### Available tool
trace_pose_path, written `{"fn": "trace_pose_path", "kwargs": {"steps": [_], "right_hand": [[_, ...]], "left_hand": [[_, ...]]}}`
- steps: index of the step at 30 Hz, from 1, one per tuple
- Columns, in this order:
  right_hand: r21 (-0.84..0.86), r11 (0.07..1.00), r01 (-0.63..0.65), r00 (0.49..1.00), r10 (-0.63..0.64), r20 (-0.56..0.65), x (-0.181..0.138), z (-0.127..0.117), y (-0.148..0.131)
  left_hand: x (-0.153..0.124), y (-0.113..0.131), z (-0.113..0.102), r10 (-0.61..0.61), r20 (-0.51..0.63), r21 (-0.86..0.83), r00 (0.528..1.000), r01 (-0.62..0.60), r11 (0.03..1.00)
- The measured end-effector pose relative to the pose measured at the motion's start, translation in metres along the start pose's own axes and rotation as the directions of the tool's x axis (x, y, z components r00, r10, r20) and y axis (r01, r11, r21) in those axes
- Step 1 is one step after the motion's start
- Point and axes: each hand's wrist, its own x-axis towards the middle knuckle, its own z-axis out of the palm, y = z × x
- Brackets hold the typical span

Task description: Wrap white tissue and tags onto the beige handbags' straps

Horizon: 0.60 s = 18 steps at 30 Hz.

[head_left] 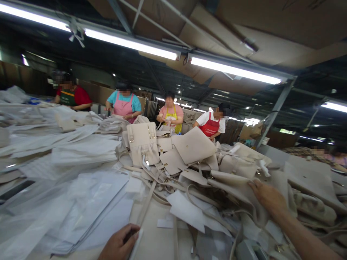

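Note:
My right hand (267,196) reaches in from the right, its fingers pinched on the edge of a beige bag (234,187) in the heap. The lower part of that bag is partly covered by other pieces. Low in the middle, my left hand (119,243) is curled beside the edge of a thin white flat thing (136,245), which seems to be in its grip; most of it is cut off by the frame. Between the hands lie white paper sheets (187,211) and a loose beige strap (148,204). A beige backpack (142,142) with gold buckles stands behind them.
Clear plastic bags and white sheets (89,202) are spread over the left of the table. More beige bags (309,180) are heaped on the right. Several people in aprons work along the far side, one in a red apron (210,126). A grey device (251,249) sits at the front.

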Motion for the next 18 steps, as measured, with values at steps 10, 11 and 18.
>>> {"fn": "trace_pose_path", "kwargs": {"steps": [10,11,18], "right_hand": [[-0.020,0.999,-0.044,0.999,0.044,0.007,0.029,-0.039,-0.005],[-0.023,0.999,-0.039,0.999,0.039,0.003,0.029,-0.041,-0.007],[-0.008,0.995,0.096,0.988,-0.096,-0.124,0.017,-0.048,-0.015]], "left_hand": [[0.002,-0.006,0.001,0.010,0.002,0.028,1.000,-0.011,1.000],[0.002,-0.007,0.001,0.014,0.002,0.031,1.000,-0.014,0.999],[0.000,-0.004,0.001,0.034,-0.002,0.059,0.999,-0.033,0.998]]}}
